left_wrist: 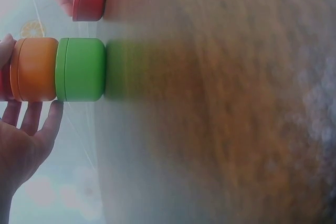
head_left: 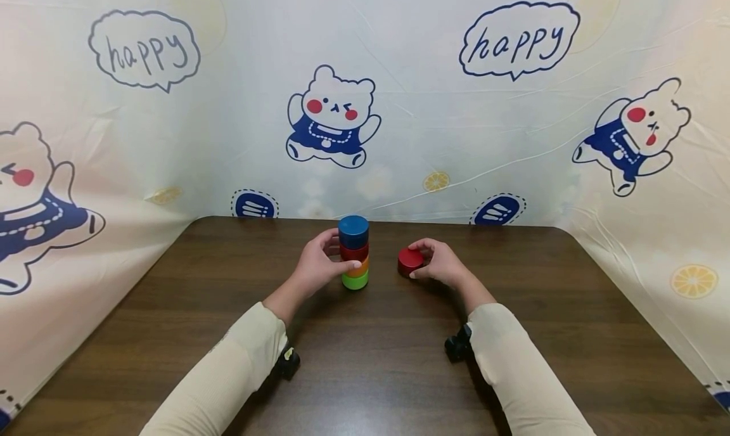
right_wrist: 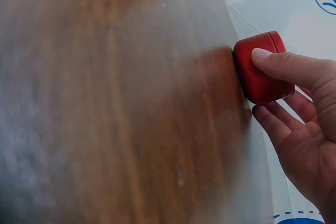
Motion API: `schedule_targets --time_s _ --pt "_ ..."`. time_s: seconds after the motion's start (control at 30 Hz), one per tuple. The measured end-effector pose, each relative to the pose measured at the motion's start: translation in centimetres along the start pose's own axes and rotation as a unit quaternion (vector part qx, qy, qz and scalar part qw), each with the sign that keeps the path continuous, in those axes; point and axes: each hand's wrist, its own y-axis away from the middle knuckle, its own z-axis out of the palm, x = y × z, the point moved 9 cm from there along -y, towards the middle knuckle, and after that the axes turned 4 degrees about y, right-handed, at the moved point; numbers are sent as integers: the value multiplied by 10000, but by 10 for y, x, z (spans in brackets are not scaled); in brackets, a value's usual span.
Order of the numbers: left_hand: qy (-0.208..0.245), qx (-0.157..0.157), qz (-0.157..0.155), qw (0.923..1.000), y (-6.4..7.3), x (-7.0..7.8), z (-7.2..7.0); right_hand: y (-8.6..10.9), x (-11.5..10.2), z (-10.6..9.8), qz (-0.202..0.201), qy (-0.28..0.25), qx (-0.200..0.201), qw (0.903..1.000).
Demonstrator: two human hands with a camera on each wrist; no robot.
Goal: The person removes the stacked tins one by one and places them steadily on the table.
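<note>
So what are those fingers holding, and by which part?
Left fingers: the stack, by the sides around its middle. Right fingers: the lone red piece, by its sides.

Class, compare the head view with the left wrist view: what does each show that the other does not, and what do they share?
Only head: the blue container atop the stack, the sleeves and the bear prints.

Only left wrist: a clear seam round the green container, and that container's reflection in the tabletop.

Both: the left hand gripping the stack, its orange container, the right hand holding the separate red container, and an orange-slice print.
</note>
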Motion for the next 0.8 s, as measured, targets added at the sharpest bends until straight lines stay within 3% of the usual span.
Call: schedule_targets --time_s 0.8 --pt "52 -7 14 10000 1 1 2 4 -14 -7 -201 -195 160 9995"
